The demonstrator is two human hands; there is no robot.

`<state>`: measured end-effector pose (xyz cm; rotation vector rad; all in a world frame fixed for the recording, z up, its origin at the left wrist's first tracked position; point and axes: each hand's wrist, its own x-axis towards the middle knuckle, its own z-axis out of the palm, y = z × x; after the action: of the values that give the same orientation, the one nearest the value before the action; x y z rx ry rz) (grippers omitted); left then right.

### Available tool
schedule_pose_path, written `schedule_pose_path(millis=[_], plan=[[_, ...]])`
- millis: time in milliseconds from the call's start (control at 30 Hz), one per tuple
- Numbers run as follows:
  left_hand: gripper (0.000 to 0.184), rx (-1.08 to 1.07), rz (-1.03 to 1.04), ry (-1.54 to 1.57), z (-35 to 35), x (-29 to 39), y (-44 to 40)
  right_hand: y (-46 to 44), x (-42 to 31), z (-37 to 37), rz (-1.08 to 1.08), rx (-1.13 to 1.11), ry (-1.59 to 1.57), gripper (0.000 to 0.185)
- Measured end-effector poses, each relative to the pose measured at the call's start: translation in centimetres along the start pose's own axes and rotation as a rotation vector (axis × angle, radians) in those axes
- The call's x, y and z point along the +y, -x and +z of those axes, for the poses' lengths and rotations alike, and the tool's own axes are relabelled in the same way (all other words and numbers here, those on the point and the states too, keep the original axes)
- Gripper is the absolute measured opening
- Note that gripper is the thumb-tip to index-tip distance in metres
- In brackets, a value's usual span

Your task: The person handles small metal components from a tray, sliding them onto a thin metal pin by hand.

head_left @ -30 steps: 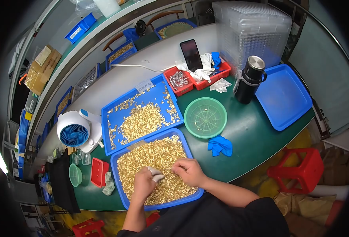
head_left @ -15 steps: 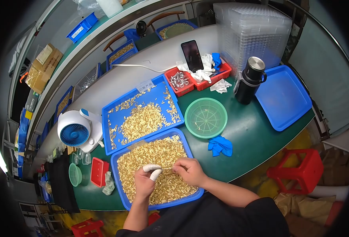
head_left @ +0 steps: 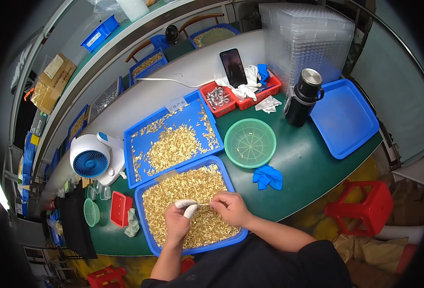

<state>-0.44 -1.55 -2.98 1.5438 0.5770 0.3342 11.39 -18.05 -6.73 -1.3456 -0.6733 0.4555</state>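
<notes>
1. The left hand has white covers on finger and thumb. Their tips pinch what looks like one tiny gold bit.
2. The right hand pinches a thin stick that points at the bit.
3. Bit and stick are up over the near tray, above its gold pile.
4. This looks like the poking or checking step. The next move calls for light, steady fingertips.
5. Fingers hide most of the bit. I can't tell if the stick goes in it.
</notes>
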Motion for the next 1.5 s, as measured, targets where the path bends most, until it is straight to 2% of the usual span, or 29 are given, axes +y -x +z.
schedule_pose_path(millis=[167,433,567,667,767,867,1067,1167,1367,1500], plan=[[0.009,0.021,-0.059,0.079,0.2,-0.1,0.1,0.0,0.0,-0.1,-0.006,-0.003,0.018,0.011],[0.011,0.040,-0.015,0.014,1.1,-0.5,0.4,-0.1,0.4,0.2,-0.086,-0.021,0.106,0.011],[0.016,0.006,-0.025,0.059,0.8,-0.8,0.3,0.0,-0.2,0.1,0.007,-0.008,0.043,0.011],[0.016,-0.021,0.084,-0.035,0.6,-0.1,0.2,-0.1,-0.4,0.0,0.023,-0.005,0.027,0.011],[0.013,-0.059,0.196,-0.361,0.8,1.5,0.0,0.0,0.0,0.0,0.008,-0.022,0.053,0.010],[0.008,-0.055,0.240,-0.430,0.8,2.0,-0.2,-0.1,0.0,0.0,0.010,-0.025,0.041,0.011],[0.011,-0.076,0.245,-0.492,0.5,1.9,-0.1,-0.1,0.2,0.1,-0.022,-0.042,0.047,0.011],[0.009,-0.037,0.249,-0.400,0.5,1.4,-0.3,0.0,0.2,-0.1,0.013,-0.048,0.045,0.009],[0.009,-0.065,0.227,-0.522,0.3,2.1,-0.2,0.0,0.2,-0.1,0.020,-0.049,0.027,0.009],[0.008,-0.025,0.240,-0.440,0.3,1.7,-0.5,-0.1,0.4,-0.1,0.000,-0.056,0.057,0.009]])
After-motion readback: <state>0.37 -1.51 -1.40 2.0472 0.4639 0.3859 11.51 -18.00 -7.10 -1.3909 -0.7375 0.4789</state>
